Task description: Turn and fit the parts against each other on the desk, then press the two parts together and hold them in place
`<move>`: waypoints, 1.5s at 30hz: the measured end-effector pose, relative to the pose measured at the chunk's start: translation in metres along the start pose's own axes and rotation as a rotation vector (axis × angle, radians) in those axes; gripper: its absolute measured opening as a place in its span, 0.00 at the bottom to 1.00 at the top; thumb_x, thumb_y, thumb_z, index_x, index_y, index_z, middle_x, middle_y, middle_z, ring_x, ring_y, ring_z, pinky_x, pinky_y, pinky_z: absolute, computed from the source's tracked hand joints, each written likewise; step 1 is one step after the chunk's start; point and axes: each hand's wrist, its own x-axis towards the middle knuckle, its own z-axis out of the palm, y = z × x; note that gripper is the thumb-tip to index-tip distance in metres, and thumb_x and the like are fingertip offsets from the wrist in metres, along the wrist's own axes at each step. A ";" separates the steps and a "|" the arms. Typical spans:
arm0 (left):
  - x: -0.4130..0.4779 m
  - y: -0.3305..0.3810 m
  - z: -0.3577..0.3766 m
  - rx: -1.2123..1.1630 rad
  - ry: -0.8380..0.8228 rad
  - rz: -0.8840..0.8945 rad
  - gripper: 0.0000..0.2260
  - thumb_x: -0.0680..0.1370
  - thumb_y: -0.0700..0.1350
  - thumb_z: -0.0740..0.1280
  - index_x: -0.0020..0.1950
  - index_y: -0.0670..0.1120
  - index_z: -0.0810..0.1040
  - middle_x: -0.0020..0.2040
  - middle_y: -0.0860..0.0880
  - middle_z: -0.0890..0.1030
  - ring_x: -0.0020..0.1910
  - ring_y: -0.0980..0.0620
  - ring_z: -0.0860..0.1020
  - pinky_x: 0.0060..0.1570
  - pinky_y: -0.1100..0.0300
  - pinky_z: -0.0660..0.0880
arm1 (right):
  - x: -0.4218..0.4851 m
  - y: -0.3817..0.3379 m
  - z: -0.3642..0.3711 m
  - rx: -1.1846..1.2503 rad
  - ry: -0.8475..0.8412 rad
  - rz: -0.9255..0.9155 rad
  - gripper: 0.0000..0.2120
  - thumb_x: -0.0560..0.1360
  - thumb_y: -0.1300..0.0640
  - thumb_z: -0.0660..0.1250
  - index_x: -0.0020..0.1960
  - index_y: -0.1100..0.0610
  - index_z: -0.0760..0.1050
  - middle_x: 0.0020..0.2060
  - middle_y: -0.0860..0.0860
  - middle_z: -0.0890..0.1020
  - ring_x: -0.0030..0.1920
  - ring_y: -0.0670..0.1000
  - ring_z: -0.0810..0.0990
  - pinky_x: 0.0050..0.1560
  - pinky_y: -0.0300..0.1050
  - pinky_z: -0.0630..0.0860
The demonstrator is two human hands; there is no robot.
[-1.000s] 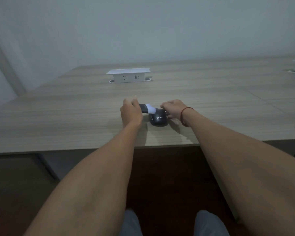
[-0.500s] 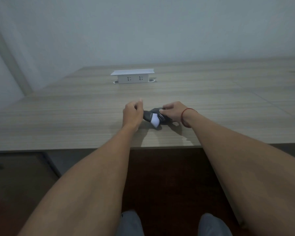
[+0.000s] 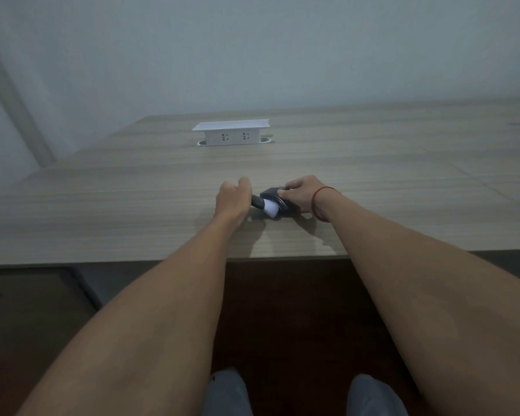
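A black computer mouse point(image 3: 278, 202) is gripped by the right hand point(image 3: 300, 195) just above the bench point(image 3: 132, 205), while a dark piece with a white wipe point(image 3: 270, 210) is pinched by the left hand point(image 3: 233, 199). Wiping seems under way, unfinished.

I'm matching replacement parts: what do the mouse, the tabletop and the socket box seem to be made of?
Mouse: dark, smooth, probably plastic, with a faint sheen. Table: wood-grain surface, likely laminate, its striping very even. Socket box: matte white, plastic or painted metal; the look leaves it open.
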 end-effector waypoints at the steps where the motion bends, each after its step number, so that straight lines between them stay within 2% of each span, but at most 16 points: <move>1: -0.001 -0.001 0.000 -0.004 0.013 -0.013 0.21 0.76 0.51 0.54 0.57 0.37 0.73 0.54 0.36 0.78 0.49 0.37 0.78 0.44 0.48 0.77 | -0.001 -0.001 0.000 -0.009 0.004 -0.001 0.24 0.74 0.52 0.69 0.68 0.57 0.73 0.63 0.55 0.78 0.61 0.57 0.77 0.64 0.51 0.75; 4: -0.002 0.000 -0.002 -0.038 0.046 -0.021 0.17 0.78 0.48 0.55 0.59 0.37 0.69 0.51 0.40 0.75 0.36 0.45 0.75 0.26 0.60 0.69 | -0.003 -0.001 -0.001 -0.041 0.000 0.005 0.23 0.74 0.51 0.69 0.66 0.57 0.75 0.58 0.54 0.79 0.59 0.56 0.77 0.65 0.52 0.74; 7: 0.002 -0.003 -0.002 -0.072 0.072 0.046 0.11 0.77 0.47 0.57 0.38 0.43 0.68 0.38 0.44 0.72 0.31 0.50 0.67 0.28 0.61 0.63 | -0.004 -0.002 -0.001 -0.028 -0.001 0.006 0.22 0.74 0.51 0.69 0.66 0.58 0.75 0.57 0.55 0.79 0.59 0.56 0.78 0.64 0.52 0.75; 10: -0.002 -0.004 -0.002 -0.047 0.050 0.071 0.15 0.76 0.46 0.57 0.30 0.45 0.63 0.30 0.49 0.66 0.29 0.50 0.63 0.28 0.59 0.59 | -0.005 -0.003 -0.002 -0.016 -0.009 0.009 0.24 0.74 0.52 0.69 0.68 0.59 0.72 0.63 0.57 0.77 0.55 0.54 0.76 0.63 0.49 0.74; 12: -0.003 -0.003 0.002 -0.020 0.034 0.068 0.14 0.77 0.46 0.57 0.32 0.44 0.66 0.32 0.48 0.68 0.31 0.49 0.66 0.28 0.59 0.61 | -0.005 -0.003 -0.002 -0.008 -0.008 0.005 0.25 0.75 0.53 0.69 0.69 0.60 0.71 0.64 0.57 0.77 0.57 0.55 0.76 0.63 0.48 0.74; 14: -0.002 -0.001 0.005 -0.024 0.060 0.032 0.12 0.78 0.47 0.56 0.42 0.40 0.72 0.40 0.44 0.74 0.37 0.46 0.72 0.29 0.59 0.67 | -0.005 -0.001 -0.002 0.001 -0.007 0.000 0.25 0.75 0.53 0.69 0.69 0.60 0.71 0.65 0.57 0.77 0.57 0.55 0.76 0.63 0.47 0.73; 16: 0.000 -0.001 0.005 -0.077 0.137 -0.045 0.17 0.78 0.48 0.56 0.57 0.37 0.72 0.51 0.39 0.77 0.47 0.40 0.78 0.41 0.51 0.78 | -0.004 0.000 -0.001 0.011 -0.011 -0.005 0.25 0.74 0.53 0.69 0.69 0.61 0.71 0.65 0.58 0.77 0.58 0.54 0.76 0.64 0.47 0.73; 17: 0.002 -0.001 0.004 -0.103 0.178 -0.072 0.18 0.78 0.48 0.55 0.60 0.36 0.70 0.54 0.39 0.77 0.50 0.39 0.78 0.48 0.49 0.78 | -0.003 0.001 -0.001 0.017 -0.011 -0.007 0.25 0.74 0.53 0.69 0.69 0.61 0.71 0.65 0.58 0.77 0.58 0.54 0.77 0.64 0.46 0.73; 19: 0.005 -0.003 0.000 -0.145 0.214 -0.090 0.16 0.78 0.47 0.56 0.57 0.36 0.72 0.50 0.41 0.76 0.47 0.42 0.75 0.47 0.54 0.73 | -0.003 0.001 -0.001 0.021 -0.011 -0.011 0.26 0.74 0.53 0.70 0.69 0.61 0.72 0.64 0.58 0.77 0.58 0.54 0.77 0.65 0.47 0.73; 21: 0.004 -0.004 -0.001 -0.178 0.166 -0.073 0.12 0.77 0.47 0.57 0.44 0.39 0.73 0.41 0.45 0.74 0.41 0.45 0.72 0.40 0.56 0.67 | -0.004 0.000 -0.002 0.017 -0.016 0.000 0.25 0.74 0.53 0.70 0.68 0.60 0.72 0.65 0.58 0.77 0.62 0.56 0.77 0.65 0.46 0.72; 24: 0.002 -0.004 0.005 -0.182 0.049 -0.060 0.11 0.74 0.47 0.57 0.34 0.43 0.69 0.33 0.46 0.71 0.39 0.45 0.71 0.39 0.52 0.68 | -0.007 -0.002 -0.004 0.010 -0.026 0.008 0.24 0.75 0.54 0.68 0.69 0.60 0.71 0.65 0.56 0.76 0.64 0.55 0.75 0.58 0.41 0.69; 27: 0.000 0.001 0.009 -0.115 0.104 -0.084 0.15 0.76 0.48 0.57 0.49 0.38 0.75 0.46 0.40 0.79 0.47 0.39 0.78 0.47 0.50 0.76 | -0.007 -0.001 -0.003 -0.002 -0.011 0.003 0.24 0.75 0.53 0.68 0.69 0.60 0.71 0.66 0.57 0.76 0.65 0.56 0.74 0.60 0.43 0.70; 30: -0.002 0.004 0.009 -0.108 0.232 -0.145 0.18 0.80 0.46 0.55 0.64 0.36 0.66 0.62 0.36 0.76 0.58 0.37 0.77 0.55 0.49 0.75 | -0.005 0.000 -0.002 0.000 0.000 0.005 0.25 0.74 0.52 0.69 0.69 0.58 0.72 0.66 0.56 0.76 0.64 0.56 0.76 0.66 0.47 0.72; 34: 0.001 0.001 0.003 -0.146 0.298 -0.129 0.16 0.80 0.45 0.54 0.62 0.36 0.68 0.61 0.37 0.76 0.57 0.38 0.76 0.47 0.54 0.69 | -0.003 0.001 -0.002 0.023 -0.015 0.015 0.26 0.74 0.52 0.70 0.69 0.59 0.72 0.65 0.57 0.76 0.64 0.56 0.76 0.67 0.50 0.72; 38: -0.001 -0.004 0.006 0.000 0.146 0.013 0.10 0.77 0.47 0.57 0.44 0.41 0.72 0.46 0.41 0.76 0.37 0.47 0.71 0.33 0.59 0.64 | -0.003 0.000 -0.003 0.024 -0.017 0.021 0.26 0.74 0.52 0.70 0.69 0.59 0.72 0.66 0.56 0.76 0.64 0.56 0.75 0.67 0.49 0.72; 45: 0.000 -0.002 0.009 -0.071 0.198 -0.052 0.15 0.80 0.46 0.56 0.61 0.38 0.69 0.58 0.40 0.77 0.56 0.39 0.77 0.55 0.49 0.76 | -0.003 0.002 -0.001 0.029 0.011 0.005 0.26 0.74 0.52 0.69 0.69 0.60 0.71 0.66 0.56 0.76 0.65 0.56 0.75 0.66 0.47 0.71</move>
